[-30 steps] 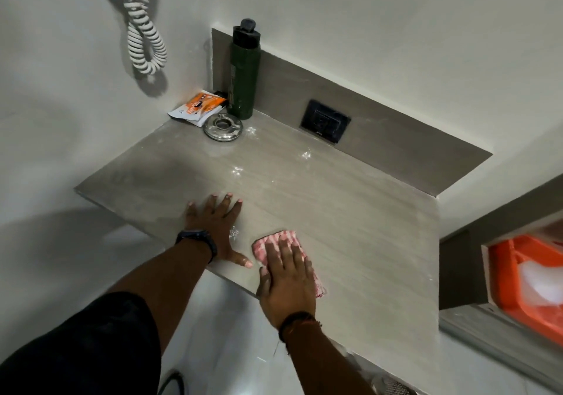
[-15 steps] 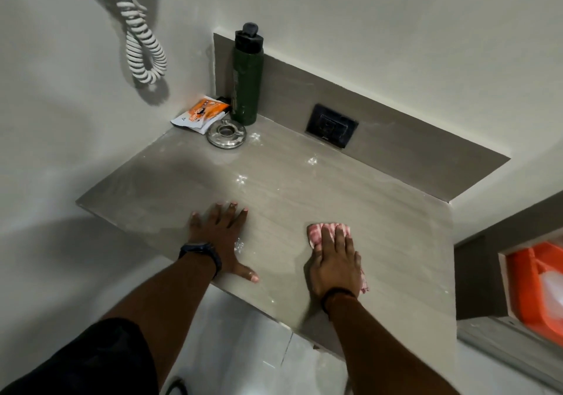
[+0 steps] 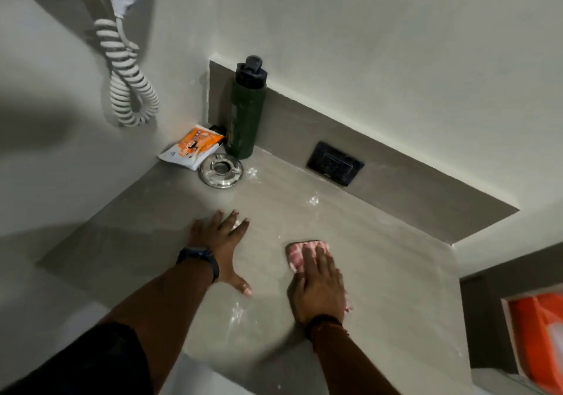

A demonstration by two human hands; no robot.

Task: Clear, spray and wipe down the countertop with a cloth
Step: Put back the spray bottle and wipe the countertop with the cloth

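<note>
1. Pink cloth [image 3: 306,253] lies mostly hidden under the right hand [image 3: 320,288], which presses it flat with straight fingers near the front of the countertop [image 3: 380,273].
2. Its long axis runs front to back, the showing end towards the wall.
3. The left hand [image 3: 221,242] rests splayed and empty, just beside.

The right hand [image 3: 318,288] has slid the cloth [image 3: 301,253] (pink) rightward along the countertop [image 3: 396,288].

Cloth [image 3: 306,253] on countertop [image 3: 380,273], right
</note>
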